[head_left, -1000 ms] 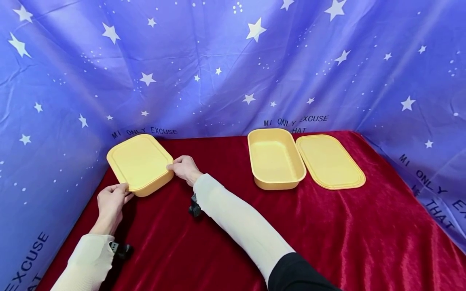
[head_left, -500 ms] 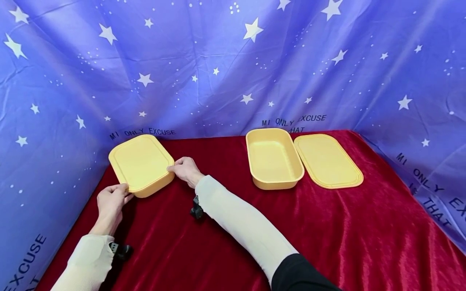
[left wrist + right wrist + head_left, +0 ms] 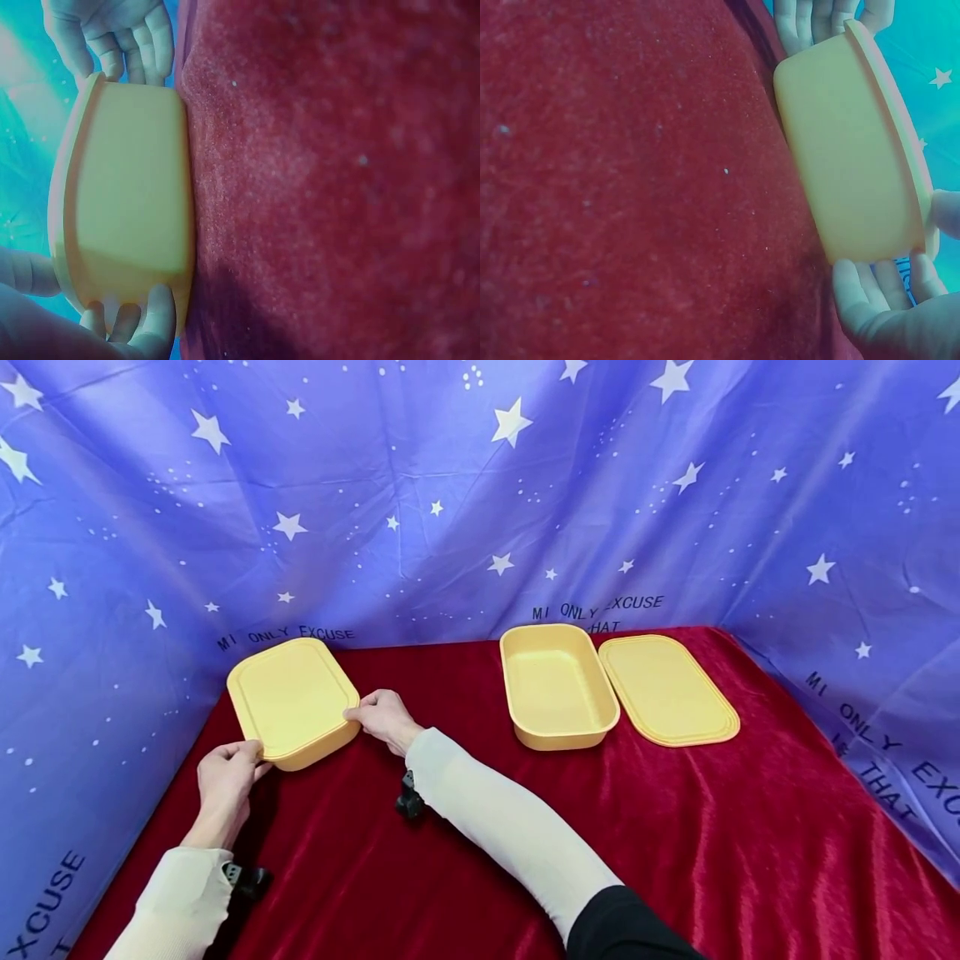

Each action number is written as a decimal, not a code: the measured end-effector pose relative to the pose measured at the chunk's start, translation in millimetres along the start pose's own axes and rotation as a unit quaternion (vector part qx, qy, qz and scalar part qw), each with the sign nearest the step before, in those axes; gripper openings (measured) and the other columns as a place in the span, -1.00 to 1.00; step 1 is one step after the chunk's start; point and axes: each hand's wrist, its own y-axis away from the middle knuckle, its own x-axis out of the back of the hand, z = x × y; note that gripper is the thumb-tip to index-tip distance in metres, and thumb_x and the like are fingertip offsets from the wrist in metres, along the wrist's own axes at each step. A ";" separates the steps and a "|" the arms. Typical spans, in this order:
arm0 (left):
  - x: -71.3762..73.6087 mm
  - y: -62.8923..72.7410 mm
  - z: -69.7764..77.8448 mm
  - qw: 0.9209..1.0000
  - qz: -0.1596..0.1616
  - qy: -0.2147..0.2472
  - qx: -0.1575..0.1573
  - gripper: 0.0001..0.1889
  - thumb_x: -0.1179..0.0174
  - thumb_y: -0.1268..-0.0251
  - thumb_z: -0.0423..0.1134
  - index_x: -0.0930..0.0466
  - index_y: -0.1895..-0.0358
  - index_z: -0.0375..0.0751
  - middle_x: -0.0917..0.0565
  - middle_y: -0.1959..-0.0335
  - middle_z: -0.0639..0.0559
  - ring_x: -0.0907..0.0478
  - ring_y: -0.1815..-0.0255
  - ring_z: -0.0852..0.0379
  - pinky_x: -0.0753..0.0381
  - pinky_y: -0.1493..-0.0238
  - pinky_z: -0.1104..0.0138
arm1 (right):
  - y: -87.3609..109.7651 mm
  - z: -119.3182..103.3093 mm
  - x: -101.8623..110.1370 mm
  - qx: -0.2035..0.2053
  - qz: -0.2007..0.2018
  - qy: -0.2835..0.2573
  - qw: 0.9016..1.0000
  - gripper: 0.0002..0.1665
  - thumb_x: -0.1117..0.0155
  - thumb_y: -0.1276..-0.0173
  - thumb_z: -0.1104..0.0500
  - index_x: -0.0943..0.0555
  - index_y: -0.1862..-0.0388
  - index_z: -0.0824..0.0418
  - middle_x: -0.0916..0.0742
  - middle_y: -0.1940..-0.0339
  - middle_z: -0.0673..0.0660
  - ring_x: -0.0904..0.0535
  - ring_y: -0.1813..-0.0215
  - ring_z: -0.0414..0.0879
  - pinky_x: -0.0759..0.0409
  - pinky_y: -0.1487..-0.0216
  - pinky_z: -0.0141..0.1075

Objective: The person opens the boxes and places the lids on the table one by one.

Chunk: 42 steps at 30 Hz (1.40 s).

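Note:
At the left of the table, a yellow food container with its lid on [image 3: 294,697] lies flat on the red cloth. My left hand [image 3: 227,777] holds its near left corner, thumb at the lid's rim and fingers against the side. At its right corner my right hand [image 3: 386,717] grips the same way. The container's wall [image 3: 131,180] shows in the left wrist view between both hands, and its base meets the cloth. In the right wrist view, the lidded container [image 3: 855,150] is again held at both ends.
A second yellow container [image 3: 558,689], without a lid, stands right of centre with nothing visible inside. Its flat yellow lid [image 3: 671,689] lies just to its right. A blue star-patterned curtain [image 3: 442,460] rises behind the red velvet cloth [image 3: 675,852] and along both sides.
The head view has turned slightly to the right. Against the curtain, the lidded container and both hands have shifted a little to the right. Both hands keep their hold.

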 end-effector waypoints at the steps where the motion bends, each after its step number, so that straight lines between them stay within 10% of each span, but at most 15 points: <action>1: -0.3 -0.1 -0.2 1.000 0.000 -0.002 -0.001 -0.85 0.05 -0.22 -0.41 -0.40 0.20 -0.42 -0.37 0.12 -0.11 -0.52 0.41 0.38 -0.64 0.23 0.43 | 0.8 0.3 0.7 0.000 -0.001 0.000 1.000 -0.77 -0.44 -0.14 0.18 -0.52 0.48 0.14 -0.49 0.68 -0.04 -0.41 0.58 -0.21 -0.35 0.49 -0.40; 42: -19.6 10.5 -1.0 0.999 -0.018 -0.025 -0.014 -0.82 0.02 -0.18 -0.40 -0.42 0.18 -0.45 -0.38 0.12 -0.12 -0.50 0.44 0.38 -0.63 0.29 0.48 | 22.0 20.6 34.1 0.021 -0.003 0.033 0.999 -0.70 -0.46 -0.12 0.04 -0.51 0.35 0.11 -0.57 0.31 -0.02 -0.46 0.22 -0.14 -0.43 0.13 -0.28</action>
